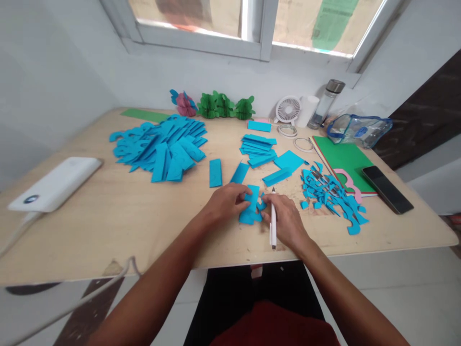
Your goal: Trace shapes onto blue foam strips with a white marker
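Near the front middle of the table, my left hand [227, 202] is closed on the edge of a folded blue paper strip [253, 196]. A second blue piece [246, 218] lies just beneath it. A white pen [273, 222] is held in my right hand [286, 218], its dark tip pointing away from me. The fingertips of that hand also touch a small curved blue paper cutout [261, 203] beside the strip. Further off are a loose folded strip [215, 173], a stack of folded blue strips [257, 148] and a large pile of cut blue pieces [162, 144].
Blue scraps [327, 190] lie on the right, near a green paper pad [347, 163] and a phone [388, 189]. A small fan [288, 110], tape rolls [287, 130] and a bottle [326, 105] stand behind. A white power bank [57, 183] with a cable sits left.
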A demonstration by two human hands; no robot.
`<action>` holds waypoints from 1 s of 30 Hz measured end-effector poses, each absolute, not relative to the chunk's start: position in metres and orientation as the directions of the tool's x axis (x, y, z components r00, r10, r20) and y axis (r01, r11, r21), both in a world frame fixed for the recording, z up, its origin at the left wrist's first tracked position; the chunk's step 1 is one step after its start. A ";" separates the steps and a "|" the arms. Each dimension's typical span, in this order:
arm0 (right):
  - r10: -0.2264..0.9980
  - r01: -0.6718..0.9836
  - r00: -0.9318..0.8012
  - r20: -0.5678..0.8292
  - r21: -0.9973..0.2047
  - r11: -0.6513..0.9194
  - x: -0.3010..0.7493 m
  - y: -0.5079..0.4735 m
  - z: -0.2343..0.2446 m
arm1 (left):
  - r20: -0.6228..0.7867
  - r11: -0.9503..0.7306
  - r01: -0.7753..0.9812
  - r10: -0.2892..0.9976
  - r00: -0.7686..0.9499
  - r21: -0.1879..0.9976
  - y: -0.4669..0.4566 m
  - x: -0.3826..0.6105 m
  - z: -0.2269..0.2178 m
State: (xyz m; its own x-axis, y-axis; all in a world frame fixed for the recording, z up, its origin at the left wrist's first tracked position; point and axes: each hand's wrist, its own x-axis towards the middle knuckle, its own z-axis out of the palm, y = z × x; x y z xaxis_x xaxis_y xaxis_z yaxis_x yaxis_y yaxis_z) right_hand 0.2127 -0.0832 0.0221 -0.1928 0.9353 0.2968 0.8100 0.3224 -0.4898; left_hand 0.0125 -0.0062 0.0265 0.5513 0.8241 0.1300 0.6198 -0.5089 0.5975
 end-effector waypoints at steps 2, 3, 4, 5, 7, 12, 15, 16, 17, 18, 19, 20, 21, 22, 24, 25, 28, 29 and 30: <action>0.929 0.823 -0.193 0.314 -0.464 0.328 0.212 -0.084 0.020 | 0.146 -0.570 0.630 0.791 0.594 0.528 -0.005 0.014 0.025; 0.927 0.830 -0.188 0.324 -0.452 0.326 0.211 -0.085 0.019 | 0.146 -0.595 0.633 0.775 0.614 0.496 -0.005 0.014 0.024; 0.926 0.838 -0.181 0.333 -0.441 0.322 0.212 -0.085 0.018 | 0.142 -0.613 0.634 0.762 0.631 0.471 -0.004 0.015 0.023; 0.925 0.845 -0.174 0.338 -0.431 0.317 0.212 -0.085 0.017 | 0.139 -0.626 0.637 0.754 0.642 0.451 -0.004 0.016 0.022; 0.924 0.855 -0.168 0.343 -0.416 0.310 0.212 -0.085 0.015 | 0.142 -0.641 0.639 0.745 0.652 0.426 -0.003 0.017 0.021; 0.926 0.850 -0.176 0.334 -0.422 0.314 0.205 -0.085 0.013 | 0.148 -0.645 0.639 0.743 0.652 0.420 -0.004 0.018 0.018; 0.927 0.840 -0.183 0.327 -0.439 0.320 0.198 -0.084 0.013 | 0.159 -0.648 0.624 0.738 0.656 0.437 -0.003 0.017 0.018; 0.927 0.837 -0.187 0.324 -0.442 0.323 0.196 -0.083 0.013 | 0.162 -0.649 0.618 0.736 0.657 0.444 -0.003 0.017 0.018; 0.927 0.834 -0.189 0.323 -0.446 0.325 0.195 -0.083 0.013 | 0.163 -0.648 0.614 0.736 0.657 0.450 -0.003 0.016 0.018; 0.926 0.829 -0.190 0.326 -0.453 0.329 0.194 -0.083 0.013 | 0.162 -0.646 0.612 0.737 0.656 0.456 -0.003 0.016 0.018; 0.925 0.822 -0.185 0.333 -0.463 0.331 0.194 -0.083 0.014 | 0.162 -0.644 0.612 0.738 0.655 0.460 -0.003 0.016 0.018; 0.922 0.814 -0.176 0.344 -0.476 0.333 0.194 -0.084 0.014 | 0.161 -0.642 0.613 0.740 0.653 0.461 -0.002 0.016 0.018; 0.920 0.805 -0.166 0.355 -0.490 0.334 0.196 -0.085 0.015 | 0.163 -0.640 0.615 0.742 0.650 0.460 -0.002 0.016 0.018; 0.918 0.799 -0.154 0.365 -0.501 0.333 0.198 -0.087 0.015 | 0.164 -0.639 0.617 0.744 0.648 0.458 -0.002 0.016 0.018; 0.918 0.795 -0.150 0.366 -0.507 0.332 0.202 -0.091 0.015 | 0.164 -0.639 0.623 0.746 0.646 0.450 -0.002 0.016 0.017; 0.920 0.802 -0.159 0.358 -0.497 0.332 0.204 -0.093 0.015 | 0.162 -0.641 0.626 0.745 0.647 0.444 -0.002 0.016 0.016; 0.921 0.821 -0.197 0.337 -0.457 0.343 0.208 -0.099 0.015 | 0.158 -0.653 0.628 0.736 0.658 0.423 -0.001 0.017 0.013; 0.921 0.825 -0.210 0.328 -0.447 0.347 0.208 -0.100 0.016 | 0.162 -0.657 0.627 0.733 0.661 0.419 -0.001 0.017 0.012; 0.921 0.827 -0.223 0.319 -0.439 0.352 0.207 -0.100 0.016 | 0.167 -0.661 0.624 0.731 0.662 0.417 0.000 0.017 0.011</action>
